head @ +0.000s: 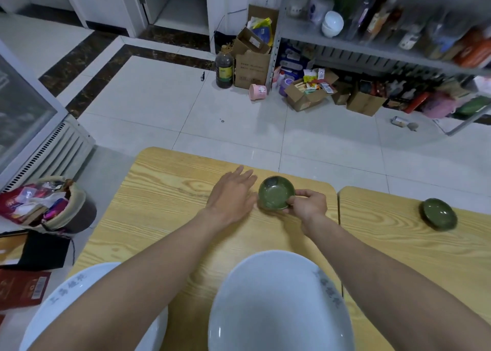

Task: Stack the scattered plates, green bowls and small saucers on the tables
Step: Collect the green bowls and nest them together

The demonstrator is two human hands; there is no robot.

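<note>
Near plate cut off below; left plate half-hidden under forearm.

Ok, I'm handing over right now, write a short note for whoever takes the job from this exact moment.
Right hand: fingers closed on the rim of a green bowl at the far middle of the left table.
Left hand: open, flat, palm down beside that bowl, holding nothing.
Second green bowl: alone on the right table.
Two white plates, one at near centre and one at near left, lie apart on the left table.
Done: nothing visibly stacked yet.
Left: nest the two bowls, stack the two plates. No small saucers in view.
</note>
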